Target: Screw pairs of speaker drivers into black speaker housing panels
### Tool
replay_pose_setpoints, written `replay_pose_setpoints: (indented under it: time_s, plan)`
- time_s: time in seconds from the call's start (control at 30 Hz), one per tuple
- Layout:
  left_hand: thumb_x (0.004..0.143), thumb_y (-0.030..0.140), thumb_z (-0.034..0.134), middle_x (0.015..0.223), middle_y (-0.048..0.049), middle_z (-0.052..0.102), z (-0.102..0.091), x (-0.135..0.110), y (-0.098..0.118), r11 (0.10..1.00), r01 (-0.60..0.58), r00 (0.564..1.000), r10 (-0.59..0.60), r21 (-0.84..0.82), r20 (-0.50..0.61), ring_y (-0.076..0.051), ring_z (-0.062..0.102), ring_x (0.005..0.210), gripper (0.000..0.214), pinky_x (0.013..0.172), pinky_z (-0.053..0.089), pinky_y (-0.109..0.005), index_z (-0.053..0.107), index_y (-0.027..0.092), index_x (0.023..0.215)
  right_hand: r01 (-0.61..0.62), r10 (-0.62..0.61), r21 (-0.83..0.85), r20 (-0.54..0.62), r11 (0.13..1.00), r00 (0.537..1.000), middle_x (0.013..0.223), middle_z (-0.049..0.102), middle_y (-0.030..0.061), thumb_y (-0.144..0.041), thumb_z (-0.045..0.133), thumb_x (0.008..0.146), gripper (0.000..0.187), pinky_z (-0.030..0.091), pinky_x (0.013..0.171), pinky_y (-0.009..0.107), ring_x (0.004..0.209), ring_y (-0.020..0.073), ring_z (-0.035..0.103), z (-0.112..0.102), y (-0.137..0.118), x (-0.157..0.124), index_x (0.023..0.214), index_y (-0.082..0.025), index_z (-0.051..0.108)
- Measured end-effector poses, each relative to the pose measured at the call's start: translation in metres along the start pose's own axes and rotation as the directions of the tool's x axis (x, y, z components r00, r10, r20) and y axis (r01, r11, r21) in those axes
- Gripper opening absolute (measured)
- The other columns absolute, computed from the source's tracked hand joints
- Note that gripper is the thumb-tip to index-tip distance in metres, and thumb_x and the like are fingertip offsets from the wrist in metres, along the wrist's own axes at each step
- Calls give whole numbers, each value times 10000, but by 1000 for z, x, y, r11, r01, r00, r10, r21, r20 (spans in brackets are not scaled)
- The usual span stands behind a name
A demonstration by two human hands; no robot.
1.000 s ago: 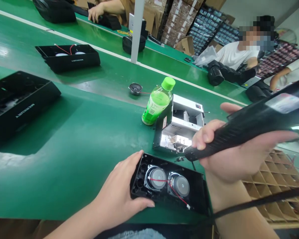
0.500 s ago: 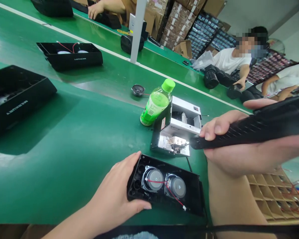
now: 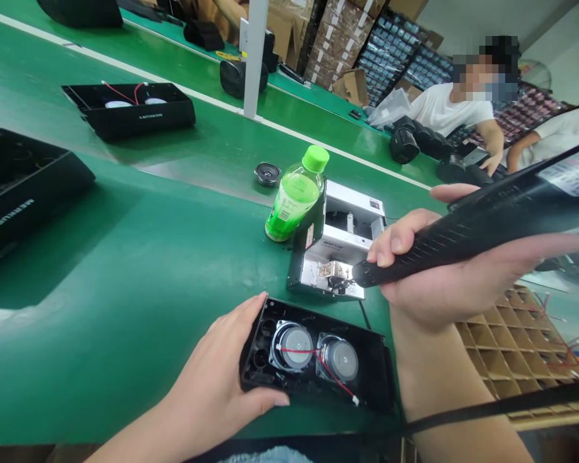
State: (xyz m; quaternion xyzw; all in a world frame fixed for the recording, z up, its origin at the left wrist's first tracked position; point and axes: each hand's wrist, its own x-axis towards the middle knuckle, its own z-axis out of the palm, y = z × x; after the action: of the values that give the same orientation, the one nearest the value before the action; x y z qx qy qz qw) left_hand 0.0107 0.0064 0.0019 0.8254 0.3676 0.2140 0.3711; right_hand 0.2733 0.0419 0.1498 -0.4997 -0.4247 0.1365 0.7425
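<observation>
My left hand (image 3: 222,373) grips the left end of a black speaker housing (image 3: 371,366), thumb along its near side. Two round speaker drivers (image 3: 296,347) sit inside, with a thin red wire and white plug lying across them. My right hand (image 3: 429,276) is wrapped round a black electric screwdriver (image 3: 463,238), which slants down to the left. The screwdriver's tip end is at the front of a white and black screw feeder (image 3: 347,241), behind the housing; whether it touches is too small to tell.
A green-capped bottle (image 3: 296,193) stands against the feeder's left side, near a loose speaker driver (image 3: 267,173). Two more black housings (image 3: 139,119) lie on the green bench at left. A cardboard divider box (image 3: 506,347) is at right. Co-workers (image 3: 468,109) sit across the bench.
The screwdriver and my right hand have shifted slightly left, keeping close to the feeder's front as the view moved a little. A co-worker's hand across the bench has moved right.
</observation>
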Motion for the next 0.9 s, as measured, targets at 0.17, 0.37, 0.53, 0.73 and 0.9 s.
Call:
replay_pose_setpoints:
  time_s: [0.17, 0.37, 0.53, 0.73, 0.9]
  plan:
    - [797, 540, 947, 1739, -137, 467, 1, 1, -3, 1000, -26, 1000, 26, 4, 4, -465, 530, 1530, 1268, 1203, 524, -678, 129, 388, 1754, -19, 19, 26, 9, 999, 1000, 461, 523, -62, -1035, 400, 825, 826, 379, 312, 305, 320, 175, 437, -2, -1, 3, 975, -265, 657]
    - [774, 510, 974, 1751, -134, 445, 2, 1, -2, 1000, -18, 1000, 18, -12, 15, -458, 500, 1555, 1292, 1226, 494, -699, 128, 401, 1745, -74, 70, 69, 58, 995, 996, 515, 557, -56, -966, 423, 897, 779, 412, 348, 270, 360, 157, 490, -7, 9, -12, 1018, -231, 651]
    - [745, 486, 997, 1749, -134, 450, 2, 0, -3, 1000, -14, 1000, 14, -26, 19, -465, 491, 1563, 1334, 1223, 499, -698, 119, 413, 1747, -94, 75, 109, 169, 990, 983, 531, 600, -47, -954, 449, 899, 801, 420, 311, 291, 327, 175, 493, -14, 13, -28, 1159, -242, 706]
    - [751, 532, 991, 1731, -147, 476, 1, 4, -1, 998, -50, 999, 50, -43, 0, -470, 517, 1544, 1331, 1223, 497, -696, 123, 405, 1752, -150, 111, 167, 220, 974, 969, 585, 653, -6, -851, 585, 919, 644, 511, 475, 368, 437, 199, 529, -21, -37, -27, 1197, -305, 782]
    - [768, 625, 962, 1740, -159, 462, -1, 4, 1, 996, -79, 997, 79, -51, 0, -466, 506, 1555, 1329, 1235, 487, -690, 112, 387, 1761, -216, 176, 148, 243, 965, 954, 571, 661, -15, -795, 595, 966, 547, 507, 465, 383, 419, 212, 548, 5, -54, -59, 1180, -329, 785]
